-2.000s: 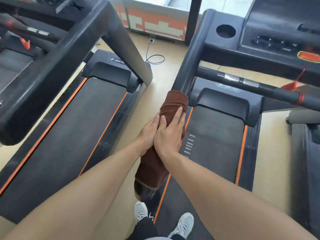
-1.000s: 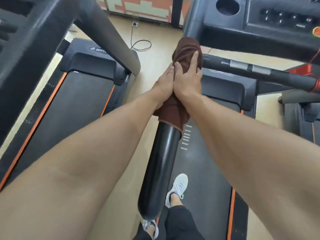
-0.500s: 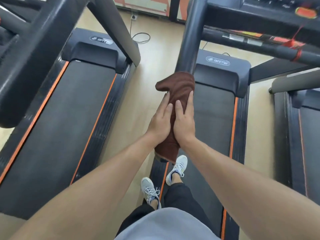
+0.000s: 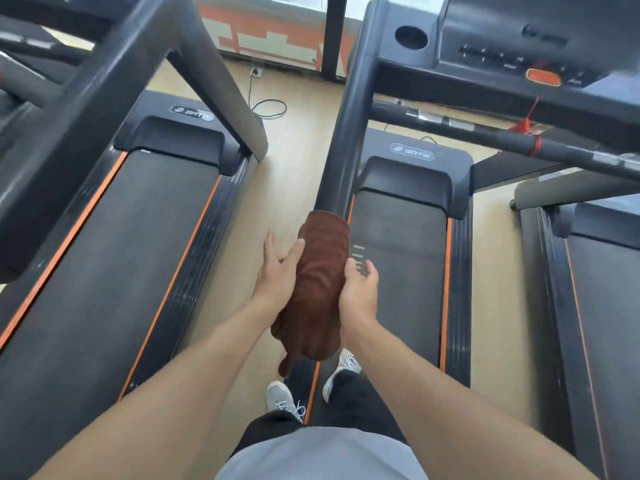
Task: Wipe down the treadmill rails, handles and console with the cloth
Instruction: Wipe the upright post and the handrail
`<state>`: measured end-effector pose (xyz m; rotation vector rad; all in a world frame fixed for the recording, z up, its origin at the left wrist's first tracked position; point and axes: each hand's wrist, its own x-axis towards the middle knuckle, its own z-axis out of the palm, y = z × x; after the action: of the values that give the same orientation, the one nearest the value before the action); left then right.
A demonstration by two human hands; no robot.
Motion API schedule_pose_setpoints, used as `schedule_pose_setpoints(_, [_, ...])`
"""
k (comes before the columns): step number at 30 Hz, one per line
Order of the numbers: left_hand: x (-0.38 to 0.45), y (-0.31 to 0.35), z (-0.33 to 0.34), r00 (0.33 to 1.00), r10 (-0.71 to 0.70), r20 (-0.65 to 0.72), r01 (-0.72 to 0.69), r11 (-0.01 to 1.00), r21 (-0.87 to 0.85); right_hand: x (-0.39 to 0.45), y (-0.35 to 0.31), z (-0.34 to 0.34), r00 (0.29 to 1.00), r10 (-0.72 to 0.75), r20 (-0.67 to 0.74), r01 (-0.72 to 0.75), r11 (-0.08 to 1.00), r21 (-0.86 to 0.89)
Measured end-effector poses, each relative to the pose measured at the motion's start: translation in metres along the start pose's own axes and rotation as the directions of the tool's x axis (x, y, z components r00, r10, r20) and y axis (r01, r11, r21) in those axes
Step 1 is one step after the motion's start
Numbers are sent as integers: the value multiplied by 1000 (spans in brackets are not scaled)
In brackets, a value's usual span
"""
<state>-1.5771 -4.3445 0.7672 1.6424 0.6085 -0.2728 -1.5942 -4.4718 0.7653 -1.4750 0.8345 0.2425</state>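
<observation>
Cloth: brown cloth draped over the near end of the left rail of the right-hand treadmill, covering its tip; a loose corner hangs below toward the floor.
Rail: black tube that runs from the console down toward the person; bare and glossy above the cloth.
Left hand: left hand lies against the left side of the cloth, fingers straight and spread, palm touching the fabric, not curled round it.
Right hand: right hand cups the right side of the cloth; thumb on the fabric, fingers curled round the far side, grasping cloth and rail together.
Console: console at top right, black, with a round cup hole, a row of small buttons and an orange button; blurred, so no lettering can be read.
Handle: cross handle runs from the rail to the right under the console, with silver sensor patches and a red cord tied on it.
Belt: belt of this treadmill lies under the hands, edged with orange strips; short white marks are printed on it beside the right hand, too small to read.
Writing: motor cover carries an oval badge reading "BRTW"; the left treadmill bears the same badge, partly hidden by its own rail.
Neighbours: left treadmill's rail and upright cross the top left; a third treadmill shows at the right edge.
Floor: pale wood floor between the machines, with a black cable looped below a wall socket.
Person: grey sneakers astride the left edge of the deck, black trousers, grey shirt hem.
</observation>
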Motion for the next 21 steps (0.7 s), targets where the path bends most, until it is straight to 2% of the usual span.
schedule_pose_setpoints(3, [29, 25, 13, 999, 1, 37, -5, 995, 101, 39, -12, -5, 972, 117, 206, -114, 993, -28])
schedule_pose_setpoints(6, [40, 39, 32, 982, 162, -96, -144, 975, 171, 58, -19, -15, 964, 96, 246, -72, 992, -105])
schedule_pose_setpoints(8, [45, 47, 41, 910, 341, -235, -276, 923, 270, 68, -27, -13, 964, 66, 257, -44, 995, -91])
schedule_pose_setpoints(10, [57, 60, 54, 803, 543, -245, -392, 791, 470, 79, -44, -8, 974, 37, 225, -23, 998, -62])
schedule_pose_setpoints(11, [65, 69, 63, 767, 601, -223, -416, 731, 542, 86, -56, -8, 981, 23, 191, -15, 999, -48])
schedule_pose_setpoints(14, [95, 109, 96, 712, 655, -251, -409, 679, 609, 118, -104, -20, 996, -58, 72, 57, 998, 26])
schedule_pose_setpoints(16, [112, 135, 123, 675, 672, -304, -399, 679, 616, 142, -144, -36, 986, -153, 59, 152, 988, 30])
schedule_pose_setpoints(19, [136, 167, 167, 612, 690, -386, -426, 699, 575, 172, -199, -60, 930, -354, 97, 353, 935, 26])
schedule_pose_setpoints(21, [153, 191, 196, 571, 716, -401, -478, 687, 546, 192, -231, -76, 884, -464, 66, 461, 886, 56])
